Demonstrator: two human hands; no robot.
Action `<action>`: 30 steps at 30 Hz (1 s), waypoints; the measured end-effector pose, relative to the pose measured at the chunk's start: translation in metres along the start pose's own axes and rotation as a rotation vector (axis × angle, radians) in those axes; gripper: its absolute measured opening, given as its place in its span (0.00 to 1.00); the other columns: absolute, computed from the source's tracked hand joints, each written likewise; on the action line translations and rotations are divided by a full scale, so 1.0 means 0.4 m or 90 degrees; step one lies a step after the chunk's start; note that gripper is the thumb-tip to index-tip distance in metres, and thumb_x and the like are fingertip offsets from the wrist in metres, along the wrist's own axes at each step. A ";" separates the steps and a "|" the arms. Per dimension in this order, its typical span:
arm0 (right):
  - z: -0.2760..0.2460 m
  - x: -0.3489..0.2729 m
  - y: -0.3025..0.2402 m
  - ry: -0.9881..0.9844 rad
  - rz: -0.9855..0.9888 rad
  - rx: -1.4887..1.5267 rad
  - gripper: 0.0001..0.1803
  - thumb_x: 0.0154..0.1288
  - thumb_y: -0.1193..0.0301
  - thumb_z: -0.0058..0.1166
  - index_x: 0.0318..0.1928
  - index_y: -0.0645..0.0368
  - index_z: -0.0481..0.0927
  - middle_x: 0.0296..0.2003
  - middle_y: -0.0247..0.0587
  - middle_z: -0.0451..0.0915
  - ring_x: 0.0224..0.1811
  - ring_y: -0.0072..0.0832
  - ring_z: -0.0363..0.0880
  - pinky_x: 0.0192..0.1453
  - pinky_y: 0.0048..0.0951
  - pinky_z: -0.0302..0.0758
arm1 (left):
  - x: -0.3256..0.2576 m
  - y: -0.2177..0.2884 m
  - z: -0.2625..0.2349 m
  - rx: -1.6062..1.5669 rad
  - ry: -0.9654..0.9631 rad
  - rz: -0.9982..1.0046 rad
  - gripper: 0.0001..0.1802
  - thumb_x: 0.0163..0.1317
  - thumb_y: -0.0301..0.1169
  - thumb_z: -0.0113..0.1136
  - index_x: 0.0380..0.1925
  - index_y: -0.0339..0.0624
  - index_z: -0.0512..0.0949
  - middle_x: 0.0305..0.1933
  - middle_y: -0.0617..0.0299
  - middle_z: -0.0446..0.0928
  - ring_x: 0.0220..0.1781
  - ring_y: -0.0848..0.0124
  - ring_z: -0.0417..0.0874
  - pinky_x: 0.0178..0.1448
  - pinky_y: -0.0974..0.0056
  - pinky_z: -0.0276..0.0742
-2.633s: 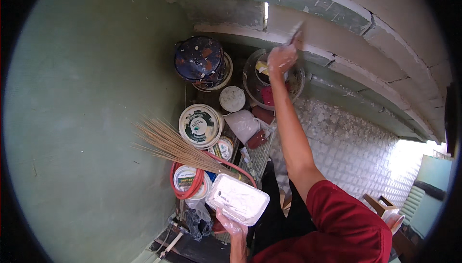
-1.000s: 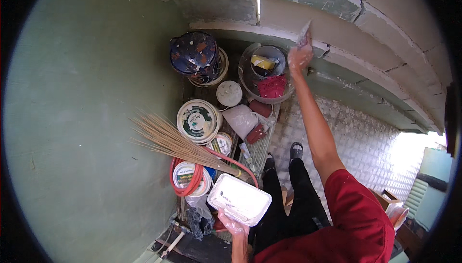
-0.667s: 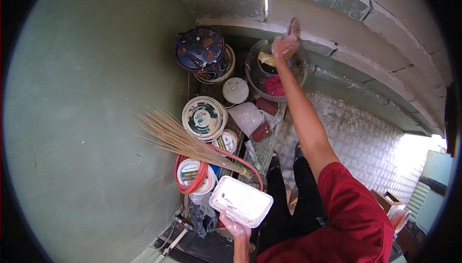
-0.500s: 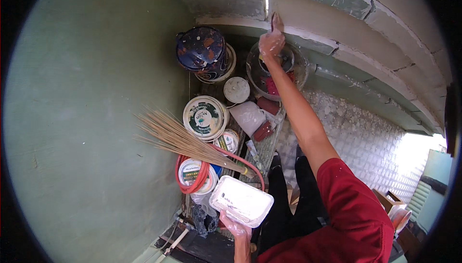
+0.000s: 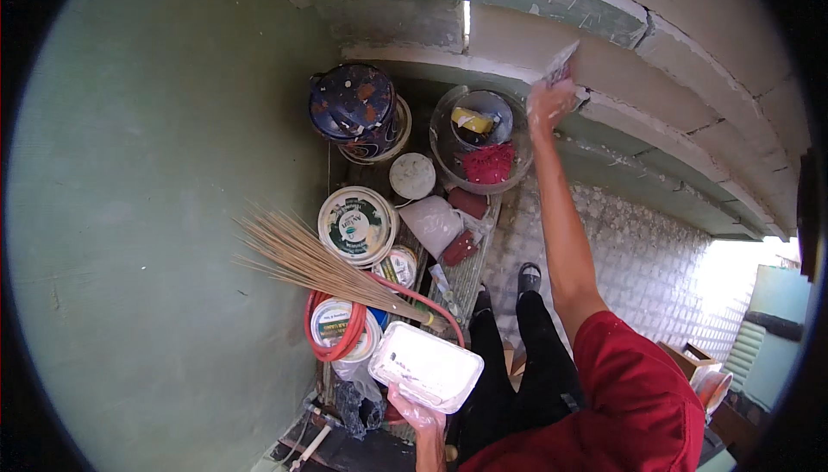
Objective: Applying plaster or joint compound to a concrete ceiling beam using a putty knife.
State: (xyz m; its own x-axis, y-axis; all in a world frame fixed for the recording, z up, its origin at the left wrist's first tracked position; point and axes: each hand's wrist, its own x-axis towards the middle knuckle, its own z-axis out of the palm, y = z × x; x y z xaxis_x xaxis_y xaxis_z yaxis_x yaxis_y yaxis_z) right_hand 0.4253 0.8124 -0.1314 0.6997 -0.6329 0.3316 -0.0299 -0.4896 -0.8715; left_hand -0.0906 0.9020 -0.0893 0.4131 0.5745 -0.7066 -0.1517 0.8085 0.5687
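Observation:
My left hand (image 5: pixel 417 412), smeared with white, is closed on the near edge of a white rectangular plastic tub (image 5: pixel 429 367) with white paste in it. The tub is held level near the lower middle. Out at the upper right, my right hand (image 5: pixel 550 103) grips a putty knife (image 5: pixel 562 61), its blade pointing up and away. The blade is close to the curved, unpainted block wall (image 5: pixel 621 62); I cannot tell whether it touches. White paste marks the right fingers as well.
A wooden bench (image 5: pixel 483 252) carries a dark paint bucket (image 5: pixel 355 101), a clear basin (image 5: pixel 442 161) with a yellow sponge (image 5: pixel 472 120) and red cloth (image 5: pixel 488 164), several lidded pails, a stick broom (image 5: pixel 328 269) and a red hose (image 5: pixel 317 347). A green wall (image 5: pixel 172 213) rises at left.
My right hand has swung to the right along the wall with the putty knife, uncovering the basin. The left hand still holds the tub. The view has shifted slightly.

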 end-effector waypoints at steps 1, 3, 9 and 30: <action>0.007 0.028 0.003 0.052 -0.070 -0.041 0.14 0.49 0.77 0.47 0.38 0.65 0.77 0.28 0.57 0.79 0.33 0.50 0.80 0.37 0.45 0.72 | 0.008 -0.005 -0.008 0.015 -0.002 0.008 0.36 0.61 0.54 0.41 0.65 0.45 0.58 0.66 0.58 0.62 0.64 0.58 0.65 0.66 0.54 0.63; 0.045 0.030 -0.028 -0.041 -0.014 -0.093 0.21 0.48 0.79 0.47 0.47 0.64 0.76 0.32 0.58 0.80 0.35 0.52 0.80 0.40 0.45 0.74 | 0.002 -0.001 -0.003 0.012 0.003 0.010 0.36 0.61 0.54 0.41 0.65 0.45 0.58 0.65 0.58 0.62 0.64 0.58 0.66 0.66 0.54 0.63; 0.117 -0.095 -0.169 -0.137 -0.196 -0.012 0.38 0.48 0.83 0.48 0.65 0.59 0.61 0.49 0.54 0.76 0.46 0.52 0.77 0.49 0.45 0.73 | -0.001 0.001 -0.005 0.009 0.007 -0.002 0.37 0.61 0.55 0.41 0.65 0.45 0.57 0.65 0.58 0.62 0.64 0.58 0.66 0.65 0.53 0.63; 0.257 -0.160 -0.181 -0.117 -0.238 -0.062 0.34 0.45 0.83 0.50 0.59 0.64 0.66 0.41 0.61 0.78 0.43 0.53 0.78 0.48 0.45 0.73 | -0.012 -0.015 -0.029 0.013 -0.006 0.035 0.36 0.62 0.55 0.41 0.65 0.45 0.58 0.64 0.57 0.64 0.63 0.57 0.68 0.65 0.52 0.65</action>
State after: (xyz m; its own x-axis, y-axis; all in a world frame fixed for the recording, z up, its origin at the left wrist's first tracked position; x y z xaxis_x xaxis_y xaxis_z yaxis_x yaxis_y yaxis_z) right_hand 0.4560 0.9500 -0.1267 0.7907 -0.2881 0.5401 0.1890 -0.7243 -0.6631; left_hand -0.1019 0.8959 -0.0942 0.4131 0.6170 -0.6698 -0.1568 0.7727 0.6151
